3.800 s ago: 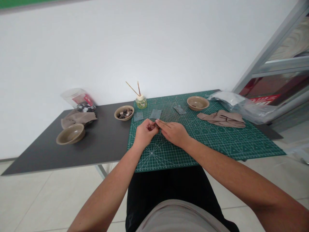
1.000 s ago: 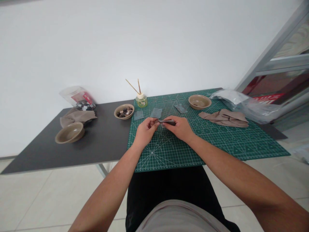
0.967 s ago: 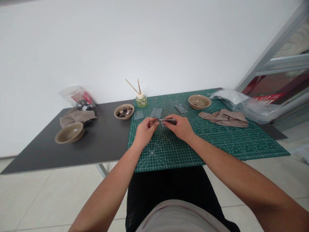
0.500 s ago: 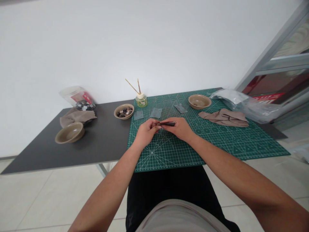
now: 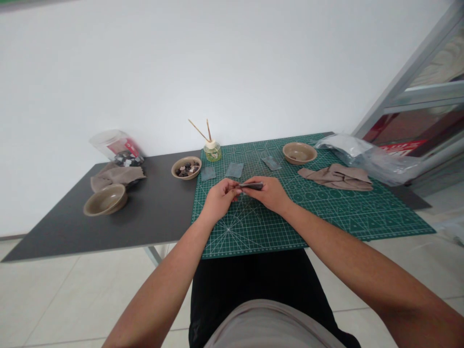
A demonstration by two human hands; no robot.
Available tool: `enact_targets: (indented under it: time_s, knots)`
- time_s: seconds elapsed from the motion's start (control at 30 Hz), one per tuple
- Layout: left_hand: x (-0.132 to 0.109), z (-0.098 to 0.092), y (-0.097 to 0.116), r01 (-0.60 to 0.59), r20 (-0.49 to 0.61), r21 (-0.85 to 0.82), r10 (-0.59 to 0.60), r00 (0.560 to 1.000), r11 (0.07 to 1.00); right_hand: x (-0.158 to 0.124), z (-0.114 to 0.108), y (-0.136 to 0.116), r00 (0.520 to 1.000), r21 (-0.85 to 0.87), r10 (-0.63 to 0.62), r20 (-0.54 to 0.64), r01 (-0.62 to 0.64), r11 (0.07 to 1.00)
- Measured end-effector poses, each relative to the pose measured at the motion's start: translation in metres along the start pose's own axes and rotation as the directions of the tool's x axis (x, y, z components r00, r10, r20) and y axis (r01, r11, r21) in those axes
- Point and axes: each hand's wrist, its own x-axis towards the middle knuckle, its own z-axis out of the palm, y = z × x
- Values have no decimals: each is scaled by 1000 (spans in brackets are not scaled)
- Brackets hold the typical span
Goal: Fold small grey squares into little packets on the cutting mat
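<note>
Both of my hands meet over the green cutting mat (image 5: 326, 212). A small grey fabric piece (image 5: 253, 185) is pinched edge-on in my right hand (image 5: 268, 193). My left hand (image 5: 219, 199) is closed in a pinch at the piece's left end; what its fingertips hold is too small to make out. Beyond the hands, three more grey fabric pieces (image 5: 234, 169) lie flat on the mat. A tan bowl of dark and light buttons (image 5: 186, 168) stands just left of the mat.
A reed diffuser bottle (image 5: 212, 151) stands at the mat's far edge. Farther right are a tan bowl (image 5: 299, 153), folded beige cloth (image 5: 337, 176) and a clear plastic bag (image 5: 362, 153). At the table's left are another tan bowl (image 5: 105, 199), beige cloth and a tipped plastic jar (image 5: 116, 146).
Earlier my right hand lay flat against the left; it has since picked up the grey fabric piece. Over the last second both hands have stayed almost still, shifting only slightly.
</note>
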Motion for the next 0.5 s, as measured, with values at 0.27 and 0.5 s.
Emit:
enact_targets:
  time_s: [0.27, 0.5]
  knots:
    - [-2, 0, 5, 6, -34, 8, -6, 999, 1000, 0, 1, 2, 1000, 22, -1, 7, 1, 1000]
    - [-1, 0, 1, -12, -39, -17, 12, 999, 1000, -1, 2, 0, 1000, 7, -2, -14, 2, 1000]
